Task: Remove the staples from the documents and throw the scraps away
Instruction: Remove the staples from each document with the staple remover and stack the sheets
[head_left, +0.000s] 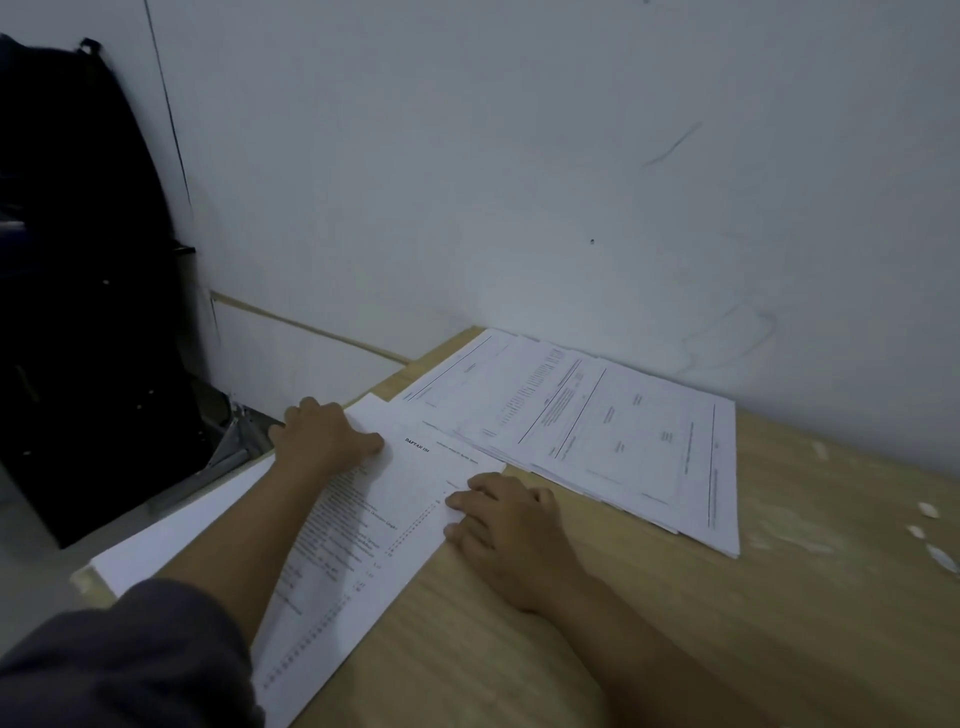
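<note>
Unstapling seemingly under way on the white printed document (400, 499)
It lies flat on the pale wooden counter (649, 623); the left hand (324, 436) curls its fingers at the far corner, grip unclear; the right hand (506, 525) presses the edge, fingers relaxed. Next, likely: pry the staple out.

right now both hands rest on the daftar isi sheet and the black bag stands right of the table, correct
Not quite. The head view shows the black bag standing left of the table, not right. The left hand and right hand do both rest on the daftar isi sheet.
</note>
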